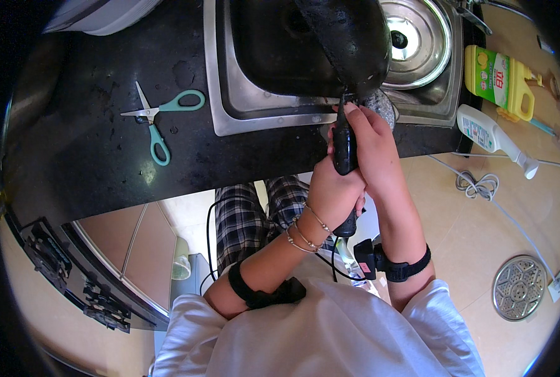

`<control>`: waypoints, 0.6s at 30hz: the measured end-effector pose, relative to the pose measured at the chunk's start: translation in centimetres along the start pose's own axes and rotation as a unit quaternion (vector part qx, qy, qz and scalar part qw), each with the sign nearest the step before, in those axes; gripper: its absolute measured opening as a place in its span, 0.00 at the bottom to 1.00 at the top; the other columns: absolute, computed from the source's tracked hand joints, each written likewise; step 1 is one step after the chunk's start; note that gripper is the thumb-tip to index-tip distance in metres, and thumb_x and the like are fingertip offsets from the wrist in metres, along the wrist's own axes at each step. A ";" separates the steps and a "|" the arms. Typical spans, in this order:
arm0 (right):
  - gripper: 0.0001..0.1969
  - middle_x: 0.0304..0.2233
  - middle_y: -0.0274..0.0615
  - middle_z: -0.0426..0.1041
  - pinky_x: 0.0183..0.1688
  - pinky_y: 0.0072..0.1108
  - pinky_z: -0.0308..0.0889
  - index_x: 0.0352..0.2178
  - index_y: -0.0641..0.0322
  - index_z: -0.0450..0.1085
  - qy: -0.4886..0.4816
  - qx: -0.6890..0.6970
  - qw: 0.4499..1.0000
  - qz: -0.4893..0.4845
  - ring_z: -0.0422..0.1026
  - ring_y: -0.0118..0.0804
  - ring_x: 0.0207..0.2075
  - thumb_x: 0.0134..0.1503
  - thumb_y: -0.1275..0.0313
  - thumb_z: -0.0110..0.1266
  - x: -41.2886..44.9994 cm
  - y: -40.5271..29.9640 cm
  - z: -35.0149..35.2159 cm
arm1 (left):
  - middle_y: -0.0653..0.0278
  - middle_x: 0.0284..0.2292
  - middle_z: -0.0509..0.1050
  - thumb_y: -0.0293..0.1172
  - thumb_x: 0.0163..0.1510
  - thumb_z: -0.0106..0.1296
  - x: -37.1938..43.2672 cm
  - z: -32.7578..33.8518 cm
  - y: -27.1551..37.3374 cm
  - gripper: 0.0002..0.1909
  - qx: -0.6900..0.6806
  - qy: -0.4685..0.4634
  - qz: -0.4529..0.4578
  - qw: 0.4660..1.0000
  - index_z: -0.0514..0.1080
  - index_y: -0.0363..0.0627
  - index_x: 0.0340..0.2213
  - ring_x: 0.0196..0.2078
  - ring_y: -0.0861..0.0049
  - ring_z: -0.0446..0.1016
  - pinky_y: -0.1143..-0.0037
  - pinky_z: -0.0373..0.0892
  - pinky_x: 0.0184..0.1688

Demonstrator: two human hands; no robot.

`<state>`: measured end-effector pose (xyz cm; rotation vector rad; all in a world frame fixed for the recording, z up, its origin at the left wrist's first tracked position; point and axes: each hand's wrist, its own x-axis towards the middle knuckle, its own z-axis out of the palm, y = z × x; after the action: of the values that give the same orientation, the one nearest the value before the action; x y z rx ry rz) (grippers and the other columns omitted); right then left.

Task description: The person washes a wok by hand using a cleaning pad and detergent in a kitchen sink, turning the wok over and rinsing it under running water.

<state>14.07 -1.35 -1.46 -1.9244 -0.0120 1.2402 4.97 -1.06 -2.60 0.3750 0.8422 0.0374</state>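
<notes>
Both hands are on the black handle (345,141) of a black wok or pan (355,42), which is tilted over the double stainless-steel sink (218,108). My left hand (339,188) wraps the lower part of the handle, its end showing below my fist. Higher up, close to the pan body, my right hand (374,136) grips it with the thumb along the top. A grey speckled item (382,106), perhaps a scouring pad, shows behind my right hand; whether I touch it cannot be told. A steel pot lid (438,61) with a black knob lies in the right basin.
Open scissors (153,112) with green handles lie on the dark countertop (96,155). White bowls or basins (115,19) stand far left, a gas stove (67,278) nearer. To the right are a yellow detergent bottle (489,77), a white spray bottle (487,132) and a bundled cable (477,184).
</notes>
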 end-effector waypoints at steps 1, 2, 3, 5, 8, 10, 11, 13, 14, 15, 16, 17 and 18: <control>0.15 0.20 0.39 0.67 0.23 0.16 0.62 0.33 0.70 0.63 0.000 0.000 1.000 0.000 0.66 0.27 0.19 0.56 0.64 0.42 0.1 0.0 0.0 | 0.63 0.09 0.65 0.25 0.46 0.44 0.0 0.0 0.0 0.07 0.000 0.000 0.000 1.000 0.63 0.37 0.18 0.09 0.77 0.65 0.80 0.61 0.10; 0.15 0.19 0.39 0.67 0.23 0.16 0.62 0.33 0.70 0.63 0.000 0.005 1.000 0.006 0.65 0.28 0.19 0.56 0.64 0.42 0.1 0.0 -0.1 | 0.63 0.09 0.65 0.25 0.47 0.44 0.0 0.0 0.0 0.07 0.000 0.000 0.003 1.000 0.64 0.37 0.18 0.08 0.77 0.64 0.79 0.61 0.10; 0.16 0.19 0.39 0.67 0.22 0.17 0.62 0.34 0.70 0.63 0.001 0.011 1.000 0.012 0.65 0.28 0.18 0.56 0.64 0.42 0.2 0.1 -0.1 | 0.63 0.09 0.65 0.25 0.47 0.43 0.0 0.1 0.0 0.07 0.000 0.000 0.005 1.000 0.64 0.36 0.18 0.08 0.77 0.64 0.79 0.61 0.10; 0.16 0.19 0.39 0.67 0.22 0.17 0.62 0.34 0.70 0.63 -0.002 0.017 1.000 0.014 0.65 0.28 0.18 0.56 0.64 0.42 0.3 0.0 -0.1 | 0.63 0.09 0.65 0.25 0.47 0.43 -0.1 0.2 0.3 0.07 0.005 0.003 0.000 1.000 0.63 0.36 0.18 0.08 0.77 0.64 0.79 0.61 0.10; 0.16 0.19 0.40 0.67 0.22 0.17 0.62 0.33 0.71 0.63 -0.005 0.028 0.999 0.023 0.65 0.28 0.18 0.56 0.63 0.42 0.4 -0.2 -0.2 | 0.63 0.09 0.65 0.24 0.47 0.42 -0.1 0.2 0.3 0.07 0.001 0.010 -0.006 1.000 0.63 0.36 0.18 0.08 0.77 0.64 0.79 0.61 0.10; 0.17 0.19 0.40 0.67 0.22 0.17 0.62 0.33 0.71 0.63 -0.004 0.034 0.999 0.030 0.65 0.29 0.18 0.56 0.63 0.42 0.4 -0.4 -0.1 | 0.63 0.09 0.65 0.24 0.47 0.42 -0.1 0.2 0.3 0.07 -0.007 0.013 -0.009 1.000 0.62 0.36 0.18 0.08 0.77 0.64 0.79 0.61 0.10; 0.17 0.19 0.40 0.67 0.22 0.17 0.63 0.33 0.71 0.63 -0.004 0.046 0.998 0.041 0.66 0.29 0.18 0.56 0.63 0.42 0.4 -0.5 -0.1 | 0.63 0.09 0.64 0.24 0.46 0.42 -0.1 0.2 0.3 0.07 -0.010 0.009 -0.009 1.000 0.62 0.36 0.18 0.08 0.77 0.63 0.79 0.61 0.11; 0.17 0.19 0.40 0.67 0.23 0.18 0.63 0.33 0.71 0.63 -0.004 0.059 0.997 0.053 0.66 0.29 0.18 0.56 0.63 0.42 0.4 -0.6 -0.2 | 0.63 0.09 0.64 0.24 0.46 0.42 -0.1 0.1 0.3 0.07 -0.013 0.005 -0.009 1.000 0.62 0.36 0.17 0.08 0.77 0.63 0.79 0.61 0.11; 0.16 0.21 0.42 0.68 0.25 0.18 0.64 0.35 0.72 0.62 -0.029 0.079 0.995 0.055 0.67 0.31 0.21 0.56 0.64 0.42 0.4 -0.5 -0.6 | 0.63 0.10 0.64 0.24 0.46 0.42 -0.1 0.1 0.3 0.08 -0.021 0.003 -0.010 1.000 0.62 0.37 0.17 0.08 0.77 0.63 0.79 0.61 0.11; 0.16 0.23 0.43 0.68 0.28 0.19 0.65 0.36 0.72 0.62 -0.054 0.098 0.992 0.058 0.68 0.32 0.23 0.56 0.65 0.41 0.4 -0.5 -1.0 | 0.63 0.10 0.64 0.24 0.46 0.42 -0.2 0.1 0.2 0.08 -0.028 0.000 -0.011 1.000 0.62 0.37 0.16 0.08 0.77 0.63 0.79 0.61 0.11; 0.16 0.23 0.43 0.68 0.28 0.19 0.65 0.36 0.72 0.62 -0.053 0.099 0.992 0.059 0.68 0.32 0.23 0.56 0.65 0.41 0.1 -0.5 -1.3 | 0.63 0.10 0.64 0.24 0.46 0.42 -0.2 0.1 0.2 0.08 -0.028 0.000 -0.012 1.000 0.62 0.37 0.16 0.08 0.77 0.63 0.79 0.61 0.11; 0.15 0.26 0.45 0.68 0.31 0.19 0.65 0.38 0.72 0.61 -0.074 0.131 0.987 0.055 0.69 0.33 0.27 0.56 0.67 0.41 -0.3 -0.6 -1.5 | 0.64 0.10 0.64 0.24 0.46 0.43 -0.2 0.0 0.2 0.09 -0.021 -0.008 -0.012 1.000 0.62 0.38 0.15 0.08 0.77 0.63 0.79 0.61 0.11; 0.15 0.29 0.46 0.69 0.34 0.20 0.65 0.39 0.73 0.60 -0.094 0.162 0.981 0.050 0.69 0.34 0.30 0.56 0.68 0.40 -0.6 -0.7 -1.7 | 0.64 0.10 0.64 0.24 0.46 0.43 -0.1 -0.1 0.2 0.10 -0.013 -0.017 -0.011 1.000 0.62 0.38 0.14 0.09 0.77 0.63 0.79 0.61 0.12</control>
<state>15.34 -2.18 -0.27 -1.5390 0.1802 1.3945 4.86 -0.88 -2.48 0.3398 0.8120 0.0212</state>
